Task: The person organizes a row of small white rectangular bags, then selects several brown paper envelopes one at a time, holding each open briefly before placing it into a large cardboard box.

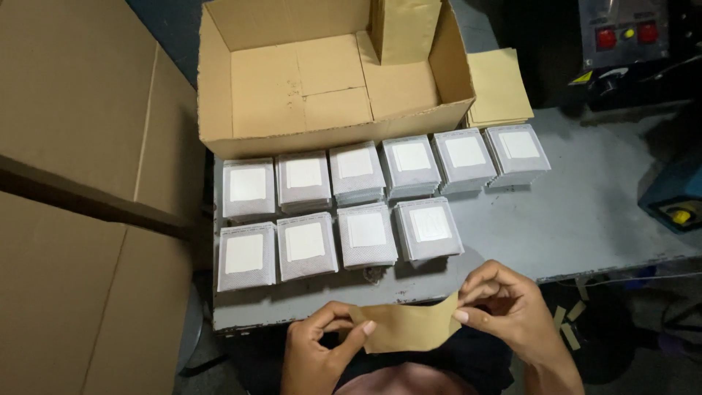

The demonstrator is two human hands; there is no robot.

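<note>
My left hand (316,350) and my right hand (506,301) pinch the two ends of a small brown paper sheet (406,327), held bowed just in front of the grey table's near edge (585,227). On the table lie two rows of grey stacks of pouches with white square patches; the nearest stack (428,229) is just beyond my right hand. An open, empty cardboard box (333,80) stands behind the rows.
A pile of brown paper sheets (499,88) lies right of the box. Large flat cardboard cartons (80,183) fill the left side. A machine with red and yellow buttons (625,33) and a blue device (676,197) sit at the right.
</note>
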